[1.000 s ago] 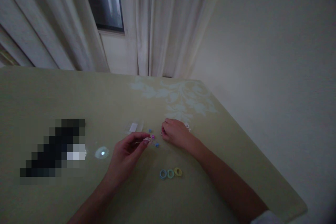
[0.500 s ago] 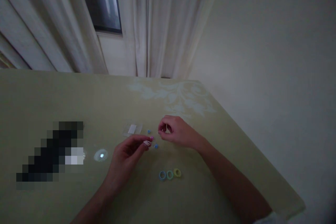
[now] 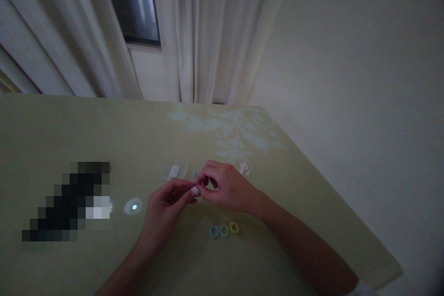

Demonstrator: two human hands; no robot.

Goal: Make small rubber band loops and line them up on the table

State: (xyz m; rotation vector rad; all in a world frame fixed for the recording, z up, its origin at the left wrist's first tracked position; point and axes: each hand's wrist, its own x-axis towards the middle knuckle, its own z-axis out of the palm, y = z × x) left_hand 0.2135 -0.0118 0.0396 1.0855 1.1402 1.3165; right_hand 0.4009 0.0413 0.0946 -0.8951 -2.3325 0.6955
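Note:
My left hand (image 3: 163, 212) is closed in a pinch, holding a small bundle of thin white strips (image 3: 195, 191) between thumb and fingertips. My right hand (image 3: 231, 189) has come up against it, thumb and forefinger pinched at the bundle's right side; what these fingers hold is hidden. Just behind the fingertips a small blue piece (image 3: 196, 174) shows in part. Farther right, beyond my right wrist, lie several small white pieces (image 3: 244, 168).
Nearer to me lie a blue ring (image 3: 214, 231), a green ring (image 3: 224, 231) and a yellow ring (image 3: 234, 228). A clear plastic bag with a white label (image 3: 175, 171) lies behind my left hand. A blurred-out dark object (image 3: 65, 201) is at left on the table (image 3: 104, 134).
My right hand rose off the table near the white pieces, then moved left to meet my left fingertips. It now covers the pink piece and the nearer blue piece. My left hand stayed put.

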